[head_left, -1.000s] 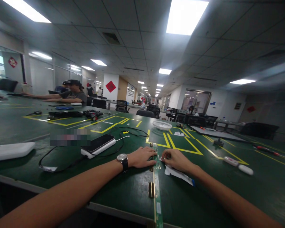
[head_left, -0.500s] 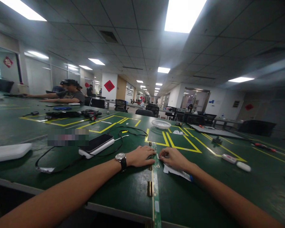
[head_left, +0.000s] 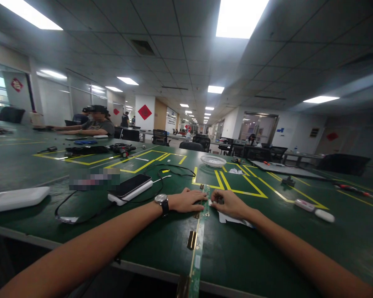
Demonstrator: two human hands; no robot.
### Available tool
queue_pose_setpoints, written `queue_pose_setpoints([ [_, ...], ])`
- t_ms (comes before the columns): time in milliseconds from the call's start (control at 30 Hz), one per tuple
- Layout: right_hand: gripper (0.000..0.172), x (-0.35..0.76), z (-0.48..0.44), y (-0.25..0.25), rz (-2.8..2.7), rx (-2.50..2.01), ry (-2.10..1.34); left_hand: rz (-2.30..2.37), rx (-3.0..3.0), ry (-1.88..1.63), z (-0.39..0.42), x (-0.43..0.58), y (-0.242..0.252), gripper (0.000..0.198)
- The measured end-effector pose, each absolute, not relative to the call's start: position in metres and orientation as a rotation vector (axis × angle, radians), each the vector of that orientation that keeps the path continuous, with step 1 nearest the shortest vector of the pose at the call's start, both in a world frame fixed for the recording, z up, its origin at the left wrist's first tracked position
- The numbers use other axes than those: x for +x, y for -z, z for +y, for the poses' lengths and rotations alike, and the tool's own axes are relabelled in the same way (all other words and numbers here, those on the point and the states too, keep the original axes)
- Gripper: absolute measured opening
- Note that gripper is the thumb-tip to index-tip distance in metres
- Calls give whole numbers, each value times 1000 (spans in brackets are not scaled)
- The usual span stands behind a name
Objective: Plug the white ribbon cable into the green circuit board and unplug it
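A long, narrow green circuit board (head_left: 197, 252) runs from the table's near edge away from me, with brown-gold flex tabs (head_left: 192, 240) along its left side. My left hand (head_left: 189, 201), a watch (head_left: 161, 203) on its wrist, lies flat with fingers stretched across the far part of the board. Opposite it, at the board's right edge, my right hand (head_left: 228, 203) is closed in a pinch. A small white piece (head_left: 210, 203) shows at its fingertips; its exact kind is unclear. Beneath the right hand lies a white sheet or packet (head_left: 233, 220), partly covered.
Left of me, a phone (head_left: 133, 185) rests on a white box, beside a black cable (head_left: 157, 190). A white basket (head_left: 213, 161) stands ahead. Rightward are a white-and-pink object (head_left: 304, 205), a black clip-like part (head_left: 288, 181) and a screwdriver (head_left: 351, 189). Another person sits far left.
The board's near end has swung left, so the strip now slants. Both hands stay at its far part, the right still pinched. The whole view has shifted slightly.
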State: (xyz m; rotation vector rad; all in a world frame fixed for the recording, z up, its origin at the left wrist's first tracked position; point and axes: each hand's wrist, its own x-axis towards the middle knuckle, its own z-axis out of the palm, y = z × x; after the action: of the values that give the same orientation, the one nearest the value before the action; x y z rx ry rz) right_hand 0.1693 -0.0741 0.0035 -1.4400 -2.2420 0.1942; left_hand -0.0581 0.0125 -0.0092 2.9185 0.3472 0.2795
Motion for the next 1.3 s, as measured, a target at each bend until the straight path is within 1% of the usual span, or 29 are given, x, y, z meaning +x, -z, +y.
queue_pose_setpoints([
  [167,8,173,-72,-1,-2254,-1444,-176,363,2913,-274,9,-57,8,45],
  [267,10,173,-73,-4,-2344,-1328,-153,366,2889,-298,9,-58,7,44],
  [367,20,169,-75,-8,-2417,-1165,-131,340,2802,-371,13,-61,6,41],
  [433,28,164,-78,-10,-2459,-1138,-139,378,2754,-451,18,-64,6,41],
  [567,41,163,-78,-13,-2559,-1205,-224,556,2771,-572,30,-70,8,46],
  [700,47,184,-72,-13,-2574,-1333,-156,637,2825,-612,34,-72,11,45],
  [867,48,222,-60,-9,-2526,-1620,21,625,2870,-689,31,-72,6,39],
  [1000,45,240,-52,-3,-2462,-1871,153,668,2860,-812,34,-76,1,34],
  [1233,36,232,-57,-8,-2373,-2106,323,708,2885,-896,39,-78,-1,30],
  [1300,37,222,-64,-11,-2298,-2176,413,696,2908,-881,36,-76,-1,29],
])
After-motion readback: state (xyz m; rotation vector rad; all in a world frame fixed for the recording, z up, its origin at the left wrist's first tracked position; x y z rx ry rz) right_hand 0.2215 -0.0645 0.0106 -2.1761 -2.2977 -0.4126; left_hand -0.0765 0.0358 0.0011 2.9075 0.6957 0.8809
